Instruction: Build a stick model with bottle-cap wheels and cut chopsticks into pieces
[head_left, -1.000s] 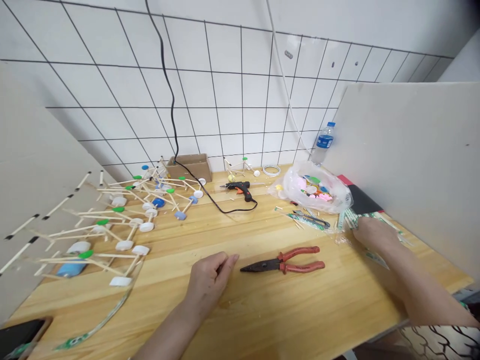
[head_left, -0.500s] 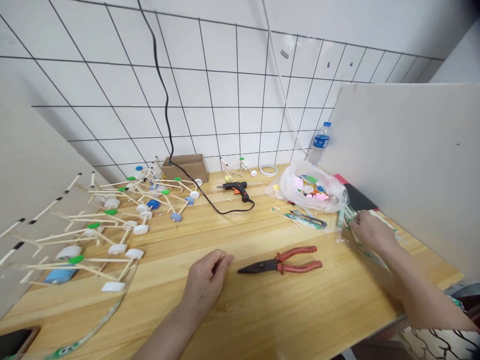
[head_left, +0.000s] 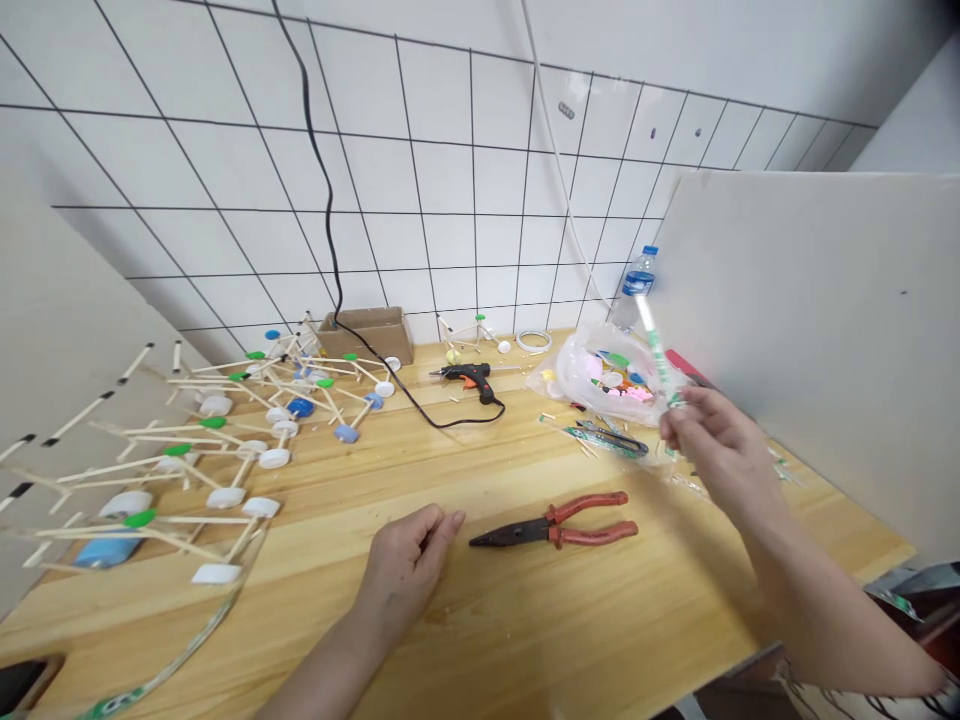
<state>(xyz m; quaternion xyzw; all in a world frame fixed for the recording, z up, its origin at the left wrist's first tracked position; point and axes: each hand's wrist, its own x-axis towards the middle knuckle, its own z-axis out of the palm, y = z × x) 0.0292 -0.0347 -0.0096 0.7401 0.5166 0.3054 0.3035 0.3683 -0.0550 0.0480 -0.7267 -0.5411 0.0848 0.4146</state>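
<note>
My right hand (head_left: 712, 445) is raised above the wooden table (head_left: 525, 620) at the right, pinching a thin stick in a white and green wrapper (head_left: 654, 345) that points up and to the left. My left hand (head_left: 405, 570) rests on the table near the front, its fingers loosely curled with nothing in them. Red-handled long-nose pliers (head_left: 559, 528) lie just right of the left hand. More wrapped sticks (head_left: 607, 440) lie under and behind the right hand.
Stick-and-bottle-cap structures (head_left: 225, 440) cover the left side. At the back are a cardboard box (head_left: 371, 335), a black glue gun (head_left: 469, 377) with its cord, a clear bag of coloured caps (head_left: 615, 375) and a water bottle (head_left: 634, 285). Grey boards stand left and right.
My right hand has lifted off the pile of wrapped sticks at the right edge and come up and left with one wrapped stick in its fingers. The left hand has stayed put.
</note>
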